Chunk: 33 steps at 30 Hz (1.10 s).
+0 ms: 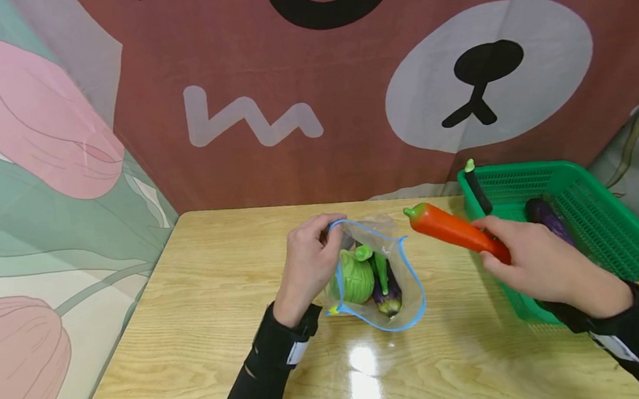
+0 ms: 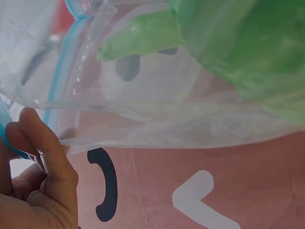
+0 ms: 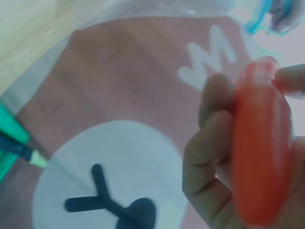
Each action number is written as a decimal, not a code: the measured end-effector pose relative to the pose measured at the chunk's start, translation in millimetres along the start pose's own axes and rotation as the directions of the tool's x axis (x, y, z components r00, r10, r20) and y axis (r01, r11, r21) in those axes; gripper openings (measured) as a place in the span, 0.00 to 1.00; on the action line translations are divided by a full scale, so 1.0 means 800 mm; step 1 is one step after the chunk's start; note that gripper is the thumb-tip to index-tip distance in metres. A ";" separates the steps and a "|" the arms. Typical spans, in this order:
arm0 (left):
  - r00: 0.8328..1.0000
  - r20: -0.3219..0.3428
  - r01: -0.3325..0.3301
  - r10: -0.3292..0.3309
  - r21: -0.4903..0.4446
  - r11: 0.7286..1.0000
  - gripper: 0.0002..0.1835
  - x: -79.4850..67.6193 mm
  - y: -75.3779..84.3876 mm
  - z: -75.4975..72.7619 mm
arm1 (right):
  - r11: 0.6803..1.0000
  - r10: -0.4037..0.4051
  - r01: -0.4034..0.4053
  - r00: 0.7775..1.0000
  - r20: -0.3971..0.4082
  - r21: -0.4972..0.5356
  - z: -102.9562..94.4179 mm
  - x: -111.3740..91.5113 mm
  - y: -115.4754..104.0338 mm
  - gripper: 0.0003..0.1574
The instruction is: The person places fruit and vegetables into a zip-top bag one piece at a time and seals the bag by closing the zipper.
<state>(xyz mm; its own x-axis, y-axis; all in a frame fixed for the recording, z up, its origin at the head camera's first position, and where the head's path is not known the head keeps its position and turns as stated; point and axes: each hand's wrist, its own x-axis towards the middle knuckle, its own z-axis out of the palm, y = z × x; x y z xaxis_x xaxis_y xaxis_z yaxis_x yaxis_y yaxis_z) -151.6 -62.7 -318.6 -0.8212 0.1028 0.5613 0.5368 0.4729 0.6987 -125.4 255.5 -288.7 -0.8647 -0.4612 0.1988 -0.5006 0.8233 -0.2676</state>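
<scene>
My left hand [image 1: 309, 257] pinches the left rim of a clear zip bag [image 1: 413, 283] with a blue edge, its mouth spread wide. Inside lie a green cabbage [image 1: 357, 277], a purple eggplant [image 1: 388, 301] and a slim green vegetable [image 1: 381, 270]. Through the plastic, the left wrist view shows the cabbage [image 2: 248, 52] large and close. To the right of the bag, my right hand [image 1: 541, 259] grips a long orange-red chili pepper [image 1: 447, 225] by its lower end, above the table. Its green stem end points left towards the bag mouth. Fingers and thumb wrap the pepper [image 3: 262, 143] in the right wrist view.
A green plastic basket [image 1: 627, 198] stands at the right, partly behind my right forearm. In it are a thin dark vegetable with a pale green tip [image 1: 477, 191], leaning over the rim, and a purple eggplant [image 1: 548, 220]. A printed cloth hangs behind the wooden table [image 1: 204, 311].
</scene>
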 end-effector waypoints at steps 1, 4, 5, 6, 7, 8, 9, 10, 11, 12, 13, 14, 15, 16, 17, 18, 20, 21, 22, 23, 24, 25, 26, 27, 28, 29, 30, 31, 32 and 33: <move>1.000 -0.002 -0.001 0.001 0.001 1.000 0.11 0.000 0.000 0.000 | 1.000 -0.021 0.021 1.000 -0.017 -0.003 -0.001 -0.001 -0.006 0.22; 1.000 -0.010 -0.009 0.009 0.003 1.000 0.11 0.001 0.001 0.000 | 0.997 -0.077 0.076 0.996 -0.045 -0.012 -0.003 -0.004 -0.022 0.23; 1.000 -0.011 -0.011 0.011 0.004 1.000 0.11 0.001 0.001 0.000 | 0.996 -0.090 0.089 0.995 -0.046 -0.014 -0.003 -0.005 -0.028 0.23; 1.000 -0.012 -0.013 0.013 0.004 1.000 0.11 0.001 0.002 0.000 | 0.994 -0.106 0.105 0.993 -0.051 -0.021 -0.004 -0.006 -0.032 0.23; 1.000 -0.013 -0.016 0.016 0.006 1.000 0.11 0.001 0.002 0.000 | 0.992 -0.121 0.120 0.991 -0.052 -0.026 -0.004 -0.006 -0.037 0.23; 1.000 -0.014 -0.018 0.018 0.007 1.000 0.11 0.002 0.002 0.001 | 0.991 -0.133 0.131 0.990 -0.053 -0.031 -0.005 -0.007 -0.042 0.23; 1.000 -0.016 -0.019 0.019 0.008 1.000 0.11 0.002 0.002 0.001 | 0.989 -0.143 0.141 0.988 -0.053 -0.033 -0.005 -0.007 -0.046 0.23; 1.000 -0.015 -0.021 0.021 0.008 1.000 0.11 0.002 0.002 0.001 | 0.989 -0.148 0.146 0.988 -0.047 -0.031 -0.005 -0.007 -0.050 0.23; 1.000 -0.015 -0.021 0.021 0.008 1.000 0.11 0.002 0.002 0.002 | 0.987 -0.156 0.154 0.987 -0.045 -0.034 -0.006 -0.007 -0.054 0.23; 1.000 -0.016 -0.021 0.022 0.007 1.000 0.11 0.002 0.002 0.002 | 0.986 -0.164 0.163 0.986 -0.043 -0.039 -0.006 -0.007 -0.058 0.23; 1.000 -0.016 -0.021 0.021 0.005 1.000 0.11 0.002 0.002 0.002 | 0.985 -0.170 0.168 0.985 -0.039 -0.043 -0.005 -0.007 -0.062 0.23; 1.000 -0.016 -0.021 0.021 0.002 1.000 0.11 0.001 0.003 0.002 | 0.983 -0.177 0.175 0.983 -0.038 -0.050 -0.005 -0.007 -0.066 0.23; 1.000 -0.013 -0.021 0.020 -0.001 1.000 0.11 0.001 0.003 0.002 | 0.981 -0.187 0.184 0.982 -0.037 -0.058 -0.005 -0.007 -0.069 0.24; 1.000 -0.010 -0.020 0.020 -0.003 1.000 0.11 0.001 0.003 0.002 | 0.978 -0.198 0.195 0.979 -0.039 -0.069 -0.004 -0.007 -0.073 0.24; 1.000 -0.007 -0.019 0.019 -0.007 1.000 0.11 0.001 0.003 0.003 | 0.973 -0.218 0.214 0.975 -0.047 -0.084 -0.003 -0.007 -0.077 0.24; 1.000 -0.003 -0.017 0.017 -0.010 1.000 0.11 0.000 0.003 0.002 | 0.968 -0.236 0.231 0.970 -0.053 -0.097 -0.001 -0.007 -0.081 0.24; 1.000 0.004 -0.015 0.015 -0.013 1.000 0.11 -0.001 0.003 0.002 | 0.953 -0.287 0.275 0.954 -0.086 -0.127 0.002 -0.007 -0.088 0.24; 1.000 0.007 -0.013 0.013 -0.014 1.000 0.11 -0.001 0.003 0.002 | 0.944 -0.315 0.300 0.943 -0.106 -0.139 0.004 -0.007 -0.092 0.26; 1.000 0.009 -0.011 0.011 -0.013 1.000 0.11 -0.001 0.003 0.002 | 0.935 -0.340 0.320 0.931 -0.129 -0.153 0.006 -0.006 -0.095 0.30; 1.000 0.010 -0.009 0.010 -0.013 1.000 0.11 -0.002 0.004 0.002 | 0.926 -0.363 0.338 0.919 -0.152 -0.169 0.008 -0.006 -0.098 0.34; 1.000 0.011 -0.007 0.007 -0.012 1.000 0.11 -0.002 0.004 0.002 | 0.919 -0.379 0.348 0.908 -0.177 -0.184 0.010 -0.006 -0.101 0.37; 1.000 0.011 -0.004 0.004 -0.009 1.000 0.11 -0.002 0.004 0.001 | 0.913 -0.393 0.355 0.897 -0.203 -0.199 0.011 -0.005 -0.104 0.38; 1.000 0.010 -0.002 0.002 -0.006 1.000 0.11 -0.002 0.004 0.001 | 0.912 -0.395 0.354 0.893 -0.216 -0.206 0.012 -0.006 -0.107 0.38; 1.000 0.010 0.000 0.000 -0.004 1.000 0.11 -0.002 0.004 0.001 | 0.912 -0.396 0.351 0.889 -0.231 -0.213 0.012 -0.006 -0.109 0.37; 1.000 0.011 0.001 -0.001 -0.002 1.000 0.11 -0.003 0.004 0.001 | 0.912 -0.396 0.347 0.885 -0.246 -0.219 0.011 -0.007 -0.112 0.36; 1.000 0.010 0.003 -0.003 0.001 1.000 0.11 -0.002 0.004 0.000 | 0.912 -0.396 0.343 0.882 -0.258 -0.225 0.011 -0.007 -0.114 0.34; 1.000 0.010 0.005 -0.005 0.003 1.000 0.11 -0.002 0.004 0.000 | 0.912 -0.396 0.340 0.878 -0.268 -0.231 0.010 -0.007 -0.116 0.32; 1.000 0.007 0.004 -0.004 0.005 1.000 0.11 -0.002 0.004 0.000 | 0.910 -0.398 0.339 0.875 -0.277 -0.237 0.009 -0.007 -0.118 0.30; 1.000 0.006 0.003 -0.003 0.005 1.000 0.11 -0.002 0.004 0.000 | 0.909 -0.399 0.337 0.871 -0.285 -0.243 0.009 -0.006 -0.120 0.29; 1.000 0.007 0.003 -0.003 0.005 1.000 0.11 -0.002 0.004 -0.001 | 0.906 -0.406 0.340 0.864 -0.296 -0.251 0.008 -0.006 -0.122 0.27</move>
<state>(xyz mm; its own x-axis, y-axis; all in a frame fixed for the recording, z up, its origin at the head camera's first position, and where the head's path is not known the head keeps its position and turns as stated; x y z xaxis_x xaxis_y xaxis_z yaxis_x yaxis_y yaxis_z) -148.2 -61.7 -317.2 -0.8242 0.1074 0.5560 0.5332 0.4777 0.6982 -73.0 175.2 -269.8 -0.5322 -0.6351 0.5599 -0.7373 0.6726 0.0621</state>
